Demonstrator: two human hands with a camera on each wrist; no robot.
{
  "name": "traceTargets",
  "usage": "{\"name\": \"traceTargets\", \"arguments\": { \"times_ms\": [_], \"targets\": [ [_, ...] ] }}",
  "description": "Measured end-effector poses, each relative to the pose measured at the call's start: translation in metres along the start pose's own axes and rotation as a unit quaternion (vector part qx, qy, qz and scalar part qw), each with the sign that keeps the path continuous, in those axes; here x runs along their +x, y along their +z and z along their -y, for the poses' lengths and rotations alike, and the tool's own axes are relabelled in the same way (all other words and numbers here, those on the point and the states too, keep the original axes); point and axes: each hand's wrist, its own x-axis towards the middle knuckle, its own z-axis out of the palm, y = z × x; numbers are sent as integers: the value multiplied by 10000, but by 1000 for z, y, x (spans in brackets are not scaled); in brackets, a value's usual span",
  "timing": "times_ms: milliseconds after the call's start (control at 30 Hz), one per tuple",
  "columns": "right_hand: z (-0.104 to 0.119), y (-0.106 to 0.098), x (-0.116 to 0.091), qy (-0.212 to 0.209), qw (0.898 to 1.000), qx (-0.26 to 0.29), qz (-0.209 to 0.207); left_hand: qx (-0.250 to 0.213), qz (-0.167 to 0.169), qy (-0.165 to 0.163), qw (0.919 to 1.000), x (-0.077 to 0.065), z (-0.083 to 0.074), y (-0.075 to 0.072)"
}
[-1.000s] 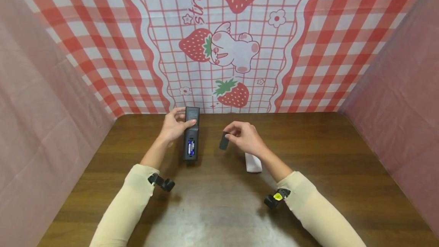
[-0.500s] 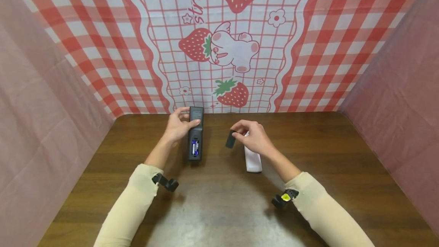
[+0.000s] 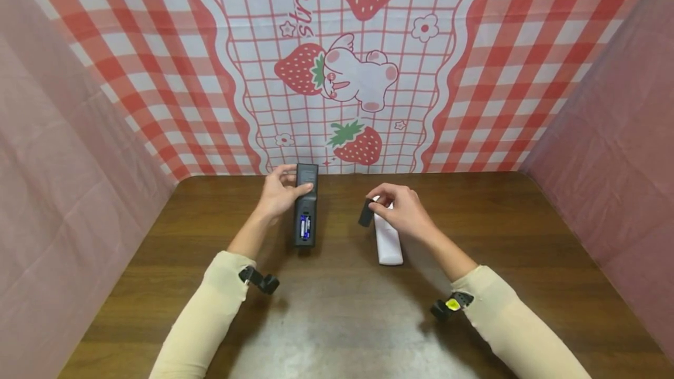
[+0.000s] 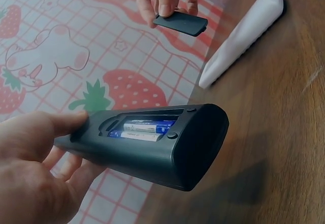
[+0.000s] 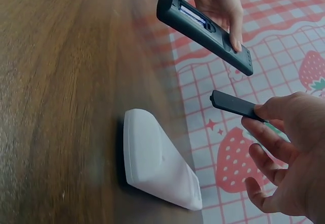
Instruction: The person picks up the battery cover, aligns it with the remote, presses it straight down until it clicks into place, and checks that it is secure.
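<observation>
My left hand (image 3: pixel 279 195) grips a black remote control (image 3: pixel 306 203), its back turned up and its battery compartment uncovered. Two blue-and-white batteries (image 4: pixel 144 128) lie side by side in that compartment, as the left wrist view shows. Between thumb and fingertips, my right hand (image 3: pixel 402 209) pinches a small black battery cover (image 5: pixel 233 103) by one end. The cover is apart from the black remote, off to its right. A white remote control (image 3: pixel 388 241) lies on the table below my right hand, which hides part of its far end in the head view.
The brown wooden table (image 3: pixel 337 320) meets a strawberry-print cloth (image 3: pixel 353 75) hanging along its back edge. Pink curtains (image 3: pixel 611 133) close off both sides. A strapped-on camera (image 3: pixel 263 281) sits at each wrist.
Both hands have drifted to the right, the left with the black remote and the right with the battery cover. More of the white remote shows. Both grips stay the same.
</observation>
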Motion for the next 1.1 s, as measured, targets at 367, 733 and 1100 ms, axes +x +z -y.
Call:
{"name": "traceTargets", "arguments": {
  "times_ms": [367,733,1100],
  "targets": [
    [-7,-10,-2,100,9999,-6,-47,-100,15,58,9999,-1,1,12],
    [-12,-17,-8,234,9996,39,-124,-63,48,32,10000,-1,2,20],
    [-15,-22,-13,262,9994,63,-223,-104,88,91,9999,0,0,29]
  ]
}}
